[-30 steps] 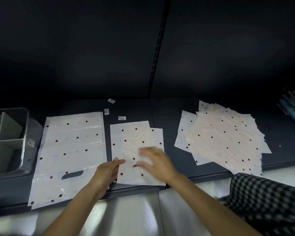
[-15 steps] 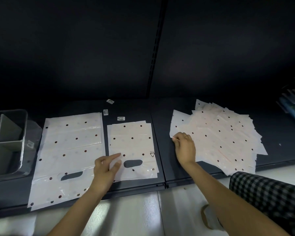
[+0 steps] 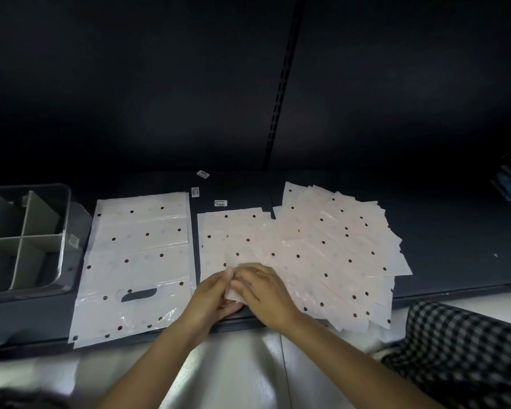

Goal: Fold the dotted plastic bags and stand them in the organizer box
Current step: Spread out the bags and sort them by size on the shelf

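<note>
Box (image 3: 27,237) at the shelf's left end holds no bags I can see; both hands (image 3: 210,293) (image 3: 266,290) pinch one bag corner (image 3: 233,295) at the front edge, pile (image 3: 337,255) unfolded.

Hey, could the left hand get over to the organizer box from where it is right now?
Probably yes: the organizer box sits open at the left, nothing stands between, but the left hand is pinching a bag corner.
</note>
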Tool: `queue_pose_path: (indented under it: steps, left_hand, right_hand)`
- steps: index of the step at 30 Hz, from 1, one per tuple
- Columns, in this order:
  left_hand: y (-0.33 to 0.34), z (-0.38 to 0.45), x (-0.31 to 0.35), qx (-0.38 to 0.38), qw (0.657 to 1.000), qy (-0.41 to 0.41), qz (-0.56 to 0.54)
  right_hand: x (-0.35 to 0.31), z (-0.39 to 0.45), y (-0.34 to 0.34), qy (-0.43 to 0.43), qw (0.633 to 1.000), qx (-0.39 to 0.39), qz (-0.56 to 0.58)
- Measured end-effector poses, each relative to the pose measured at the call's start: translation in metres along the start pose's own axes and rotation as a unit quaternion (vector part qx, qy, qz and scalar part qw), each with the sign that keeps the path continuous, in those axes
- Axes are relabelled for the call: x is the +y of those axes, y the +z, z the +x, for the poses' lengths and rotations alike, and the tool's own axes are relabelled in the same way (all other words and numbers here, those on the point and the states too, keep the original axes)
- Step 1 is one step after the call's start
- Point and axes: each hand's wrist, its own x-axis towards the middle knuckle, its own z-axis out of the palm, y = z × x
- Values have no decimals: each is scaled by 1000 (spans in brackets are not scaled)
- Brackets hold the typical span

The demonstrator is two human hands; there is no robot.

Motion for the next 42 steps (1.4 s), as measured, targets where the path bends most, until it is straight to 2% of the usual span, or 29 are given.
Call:
queue_pose_path:
  steps: [1,3,5,6,9,15,17,19,21,22,24,27,30,32,33,36,37,39,42]
  left_hand:
    - [1,1,0,35,999,5,-4]
    - [3,3,-2,93,995,16,44]
    - [4,4,-4,102,990,26,91]
    - [4,4,-4,99,989,31,104]
    - [3,3,1,90,988,48,112]
    - [0,-3,32,-2,993,66,94]
    - [-2,-8,44,-42,991,68,107]
    - [-7,-15,60,-97,986,74,109]
    - [-12,-23,75,-144,982,88,89]
    - [-17,-26,82,-153,981,96,76]
    - [-27,-32,94,-147,982,102,62]
    - [-48,-42,107,-115,986,114,41]
    - [-78,-49,119,-17,986,161,37]
    - [-104,-48,126,122,962,205,132]
    - [-116,-48,128,201,931,236,191]
    - [-141,-52,121,378,799,320,342]
    - [-143,-54,116,404,764,343,369]
    - [-141,-53,99,403,729,378,404]
    - [-133,-39,68,318,735,361,478]
  right_hand:
    - [6,-2,-3,-14,998,-7,-61]
    - [25,-11,-14,6,980,-88,-179]
    - [49,-22,-25,34,948,-167,-269]
    - [58,-26,-31,47,937,-183,-295]
    - [81,-26,-53,108,927,-179,-311]
    - [126,-30,-103,241,912,-174,-281]
    - [125,-22,-113,317,913,-130,-220]
    - [112,-8,-117,372,919,5,-129]
    - [90,9,-116,320,937,129,-53]
    - [76,19,-113,276,951,138,12]
    - [42,38,-105,222,956,57,183]
    - [-1,58,-78,212,910,-60,352]
    - [-25,70,-43,253,868,-74,420]
    - [-37,79,-19,270,852,-41,446]
    - [-43,85,-8,275,847,-28,455]
    - [-61,112,19,304,836,-1,457]
    - [-65,124,27,318,835,7,450]
    - [-70,150,43,347,831,22,434]
    - [-71,182,65,372,825,36,424]
